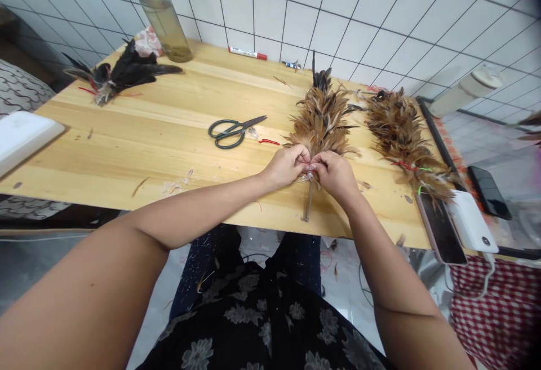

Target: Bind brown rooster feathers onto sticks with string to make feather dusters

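A feather duster (323,119) of brown feathers with a dark tip lies on the wooden table, and its thin stick (309,203) points toward me. My left hand (289,166) is closed in a pinch at the base of the feathers. Opposite it, fingertips almost touching, my right hand (336,174) pinches at the same spot. A bit of red string (311,162) shows between the fingers, its ends hidden by them. Left of the duster rest scissors (232,132) with dark green handles, blades slightly apart, and a short red strip (269,141).
A second bundle of brown feathers (397,127) lies at right, near a phone (442,229) and a white power bank (473,223). Black feathers (131,71) and a tall bottle (167,26) occupy the back left. A red-capped marker (247,53) lies by the tiled wall.
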Available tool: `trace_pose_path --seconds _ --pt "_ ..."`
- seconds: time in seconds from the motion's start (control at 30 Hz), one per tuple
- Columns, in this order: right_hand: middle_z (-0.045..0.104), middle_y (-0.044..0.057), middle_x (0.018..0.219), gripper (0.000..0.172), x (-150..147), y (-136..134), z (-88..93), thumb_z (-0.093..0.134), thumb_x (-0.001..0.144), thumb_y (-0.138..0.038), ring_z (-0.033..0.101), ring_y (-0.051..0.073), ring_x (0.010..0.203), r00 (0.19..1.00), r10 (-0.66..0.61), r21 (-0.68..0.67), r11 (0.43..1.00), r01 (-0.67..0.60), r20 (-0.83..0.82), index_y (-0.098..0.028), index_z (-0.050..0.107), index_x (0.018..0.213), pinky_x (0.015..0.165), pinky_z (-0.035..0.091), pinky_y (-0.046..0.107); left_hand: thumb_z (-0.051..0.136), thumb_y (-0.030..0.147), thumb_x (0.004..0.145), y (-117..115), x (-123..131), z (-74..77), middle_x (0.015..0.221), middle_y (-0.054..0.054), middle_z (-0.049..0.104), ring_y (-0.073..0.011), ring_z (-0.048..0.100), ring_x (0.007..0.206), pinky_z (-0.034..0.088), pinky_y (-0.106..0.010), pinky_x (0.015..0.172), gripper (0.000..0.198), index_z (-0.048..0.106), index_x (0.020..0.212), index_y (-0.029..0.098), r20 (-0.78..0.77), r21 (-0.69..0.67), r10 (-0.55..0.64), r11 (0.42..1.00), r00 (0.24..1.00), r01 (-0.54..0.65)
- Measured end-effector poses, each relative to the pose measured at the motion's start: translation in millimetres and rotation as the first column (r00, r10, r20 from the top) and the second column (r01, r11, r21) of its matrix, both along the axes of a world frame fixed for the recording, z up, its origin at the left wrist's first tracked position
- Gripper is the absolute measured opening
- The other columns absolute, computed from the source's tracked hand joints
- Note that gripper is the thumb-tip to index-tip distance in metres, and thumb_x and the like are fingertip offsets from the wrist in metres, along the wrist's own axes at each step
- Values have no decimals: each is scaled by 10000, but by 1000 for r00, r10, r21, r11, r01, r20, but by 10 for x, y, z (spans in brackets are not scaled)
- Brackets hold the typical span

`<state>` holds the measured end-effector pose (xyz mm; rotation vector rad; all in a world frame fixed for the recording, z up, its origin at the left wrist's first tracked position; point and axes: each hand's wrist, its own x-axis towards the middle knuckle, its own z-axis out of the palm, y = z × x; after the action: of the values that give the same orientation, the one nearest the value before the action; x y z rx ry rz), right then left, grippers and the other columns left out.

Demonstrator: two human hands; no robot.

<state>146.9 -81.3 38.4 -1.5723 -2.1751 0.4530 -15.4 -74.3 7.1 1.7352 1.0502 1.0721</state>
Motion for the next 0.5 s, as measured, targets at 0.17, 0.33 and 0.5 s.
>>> trace_pose_path --seconds 0.17,0.33,0.5 --pt "617 59 822 139 13 33 -18 492 786 -133 531 191 787 996 -9 -54 998 14 84 -192 608 737 740 400 299 665 138 778 16 -5 -33 636 48 589 -70 508 568 384 -195 589 99 571 751 154 -25 4 -21 1000 999 21" --pt "606 52 806 131 74 45 -34 481 792 -149 522 190 790 999 -16 -58 998 19 50 -192 587 727 738 386 293 618 91 786 35 -45 -32 701 24 615 -89 525 650 397 -224 669 105 582 707 149 -71 109 -58 992 996 66" --pt "605 49 787 137 135 29 -54 467 777 -127 522 190 781 996 -84 -24 996 85 28 -195 565 710 719 367 289 660 95 753 53 -80 -17 748 3 582 -120 523 738 401 -249 719 117 590 677 150 -176 213 -42 974 984 80"
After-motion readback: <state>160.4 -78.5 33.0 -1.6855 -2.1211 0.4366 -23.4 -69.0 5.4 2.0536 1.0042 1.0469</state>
